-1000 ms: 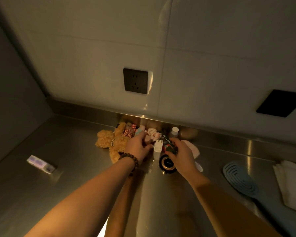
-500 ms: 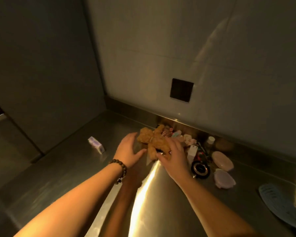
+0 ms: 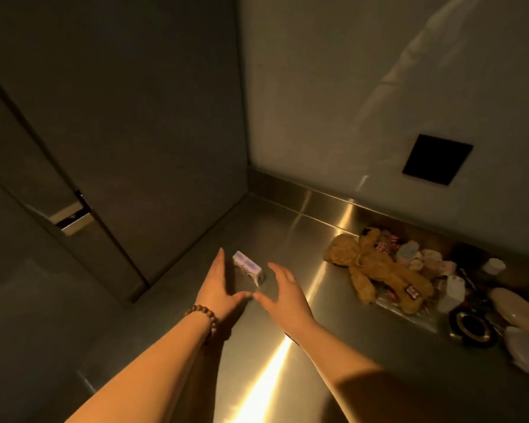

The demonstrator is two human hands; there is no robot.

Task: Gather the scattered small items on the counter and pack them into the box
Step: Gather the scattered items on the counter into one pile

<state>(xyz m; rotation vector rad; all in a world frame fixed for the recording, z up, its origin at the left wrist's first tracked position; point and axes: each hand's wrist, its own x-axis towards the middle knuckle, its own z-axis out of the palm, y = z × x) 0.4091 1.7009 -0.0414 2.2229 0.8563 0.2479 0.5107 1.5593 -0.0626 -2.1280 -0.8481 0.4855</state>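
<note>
Both hands have left the teddy bear (image 3: 376, 270) and its heap and swung left across the steel tabletop (image 3: 287, 377). Seen from the head camera, the left hand (image 3: 219, 285) and right hand (image 3: 283, 293) now flank a small pale carton (image 3: 247, 267), fingers spread and empty, thumbs nearly meeting at its six o'clock. The carton lies flat near the corner, well apart from the pile at three o'clock. It looks light, stiff-walled and easily dented, likely to skate on polished metal; pinching its long sides seems safest. No box is visible.
</note>
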